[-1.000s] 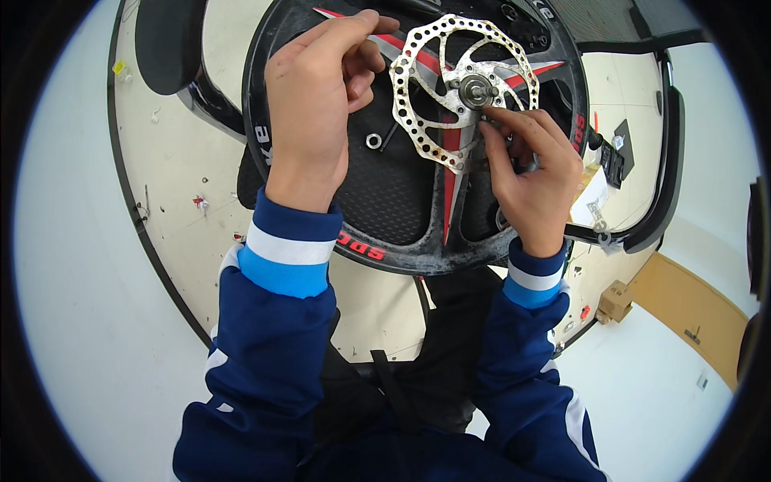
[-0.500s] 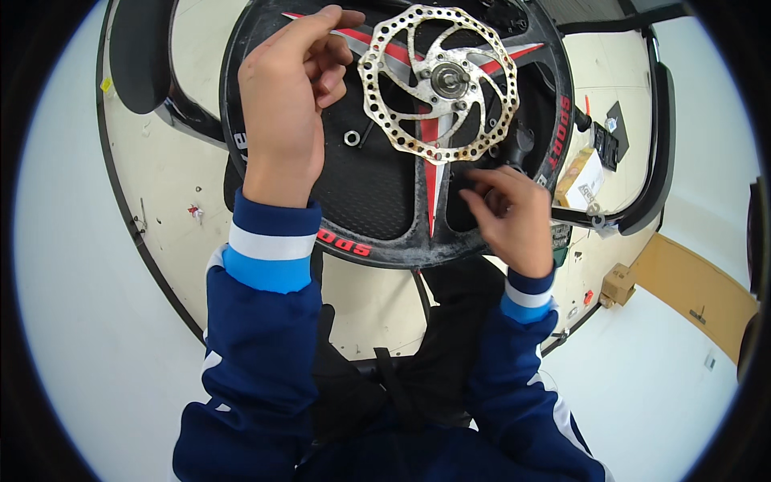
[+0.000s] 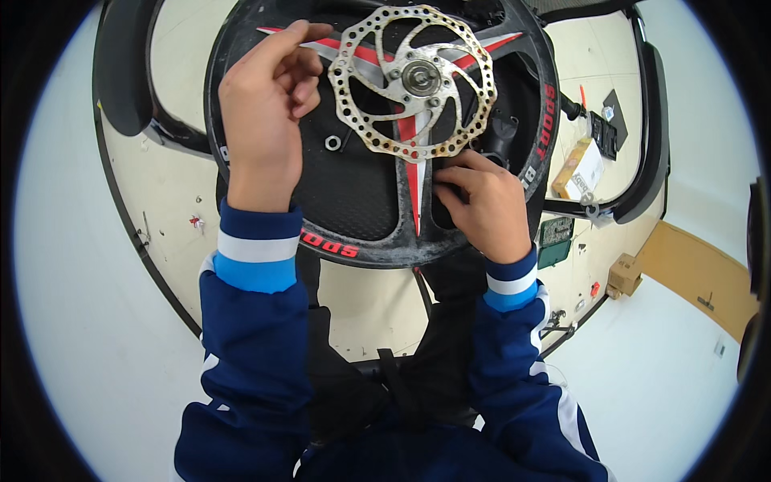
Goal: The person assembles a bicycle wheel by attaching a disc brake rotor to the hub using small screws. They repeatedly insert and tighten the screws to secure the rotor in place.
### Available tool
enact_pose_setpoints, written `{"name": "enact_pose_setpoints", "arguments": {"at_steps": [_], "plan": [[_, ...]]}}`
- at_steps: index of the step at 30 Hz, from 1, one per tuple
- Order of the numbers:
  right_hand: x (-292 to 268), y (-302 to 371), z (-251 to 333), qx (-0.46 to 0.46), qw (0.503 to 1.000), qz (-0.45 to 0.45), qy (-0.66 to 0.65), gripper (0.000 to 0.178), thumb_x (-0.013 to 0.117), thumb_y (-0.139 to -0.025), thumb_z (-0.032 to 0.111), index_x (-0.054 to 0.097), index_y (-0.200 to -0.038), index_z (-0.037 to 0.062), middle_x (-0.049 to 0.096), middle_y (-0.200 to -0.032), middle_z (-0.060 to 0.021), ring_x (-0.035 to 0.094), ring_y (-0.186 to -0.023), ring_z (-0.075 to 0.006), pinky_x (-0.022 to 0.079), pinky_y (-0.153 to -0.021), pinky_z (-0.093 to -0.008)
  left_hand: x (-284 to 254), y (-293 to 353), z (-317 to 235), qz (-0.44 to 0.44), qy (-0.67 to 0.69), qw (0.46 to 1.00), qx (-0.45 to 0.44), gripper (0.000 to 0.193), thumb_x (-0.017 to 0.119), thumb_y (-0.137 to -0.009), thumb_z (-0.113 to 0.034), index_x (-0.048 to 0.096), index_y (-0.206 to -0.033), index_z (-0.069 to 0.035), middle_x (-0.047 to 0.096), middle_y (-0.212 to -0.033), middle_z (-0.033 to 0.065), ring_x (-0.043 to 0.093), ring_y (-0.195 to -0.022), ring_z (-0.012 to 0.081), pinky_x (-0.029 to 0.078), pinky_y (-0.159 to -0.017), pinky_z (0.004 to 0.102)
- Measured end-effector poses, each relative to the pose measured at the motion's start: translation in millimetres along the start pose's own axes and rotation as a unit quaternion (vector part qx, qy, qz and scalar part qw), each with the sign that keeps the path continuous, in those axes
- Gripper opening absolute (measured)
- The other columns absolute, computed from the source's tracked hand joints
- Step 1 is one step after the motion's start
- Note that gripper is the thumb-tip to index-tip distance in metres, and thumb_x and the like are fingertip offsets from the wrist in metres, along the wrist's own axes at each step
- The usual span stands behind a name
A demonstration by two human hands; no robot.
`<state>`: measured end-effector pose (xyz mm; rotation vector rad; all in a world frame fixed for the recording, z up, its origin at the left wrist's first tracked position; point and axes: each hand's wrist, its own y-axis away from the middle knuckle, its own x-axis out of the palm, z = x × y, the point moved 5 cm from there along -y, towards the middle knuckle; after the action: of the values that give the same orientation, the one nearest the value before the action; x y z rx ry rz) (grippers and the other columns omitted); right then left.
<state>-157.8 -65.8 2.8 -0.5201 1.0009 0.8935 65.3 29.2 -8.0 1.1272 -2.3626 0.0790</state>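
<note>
A black spoked wheel (image 3: 393, 241) with red and white spoke stripes lies flat before me on a black textured surface. A silvery disc brake rotor (image 3: 365, 128), with holes round its rim and brownish stains, sits at its hub (image 3: 421, 79). My left hand (image 3: 265, 112) rests over the wheel's left side, fingers loosely curled and apart, with nothing visible in them. My right hand (image 3: 486, 205) reaches into the gap between spokes below the rotor. Its thumb and fingers are drawn together; whatever they hold is hidden. A hex nut (image 3: 332, 143) lies in the left gap.
Black armrests (image 3: 124, 72) flank the wheel, the other one (image 3: 656, 132) at right. On the floor at right are a yellow and white box (image 3: 580, 169), a black case (image 3: 603, 136), a green case (image 3: 556, 241) and a cardboard box (image 3: 624, 275).
My right hand has moved slightly up and left, its fingers now deeper in the gap under the rotor. The wheel and left hand appear shifted slightly left in the view.
</note>
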Motion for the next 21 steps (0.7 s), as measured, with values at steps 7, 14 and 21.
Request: {"name": "enact_pose_setpoints", "arguments": {"at_steps": [7, 14, 21], "plan": [[-17.5, 7.6, -19.8, 0.066, 0.995, -0.015, -0.079, 0.013, 0.075, -0.07, 0.006, 0.071, -0.082, 0.0024, 0.065, -0.082, -0.0097, 0.066, -0.066, -0.0279, 0.052, -0.061, -0.0361, -3.6, 0.4, -1.5, -0.013, 0.005, 1.0, -0.001, 0.031, 0.056, -0.097, -0.022, 0.065, -0.106, 0.007, 0.053, -0.076, 0.0041, 0.039, -0.061, 0.01, 0.029, -0.053, 0.0239], [-41.3, 10.1, -41.3, 0.085, 0.949, -0.135, -0.273, 0.012, 0.075, -0.074, 0.007, 0.07, -0.083, -0.0006, 0.066, -0.072, -0.0089, 0.063, -0.054, -0.0146, 0.047, -0.052, -0.0257, -0.1, -2.2, -2.4, -0.012, -0.047, 0.999, 0.004, 0.033, 0.056, -0.096, -0.024, 0.065, -0.105, 0.006, 0.054, -0.074, 0.0032, 0.039, -0.06, 0.0098, 0.029, -0.053, 0.0238], [-69.1, -1.5, -67.7, 0.107, 0.874, -0.237, -0.41, 0.015, 0.073, -0.079, 0.003, 0.071, -0.093, -0.002, 0.07, -0.077, -0.0064, 0.068, -0.069, -0.011, 0.053, -0.065, -0.0204, -6.6, -11.7, -5.4, -0.051, -0.071, 0.996, 0.031, 0.03, 0.054, -0.097, -0.021, 0.062, -0.107, 0.006, 0.052, -0.073, 0.0034, 0.04, -0.06, 0.011, 0.03, -0.053, 0.024]]}}
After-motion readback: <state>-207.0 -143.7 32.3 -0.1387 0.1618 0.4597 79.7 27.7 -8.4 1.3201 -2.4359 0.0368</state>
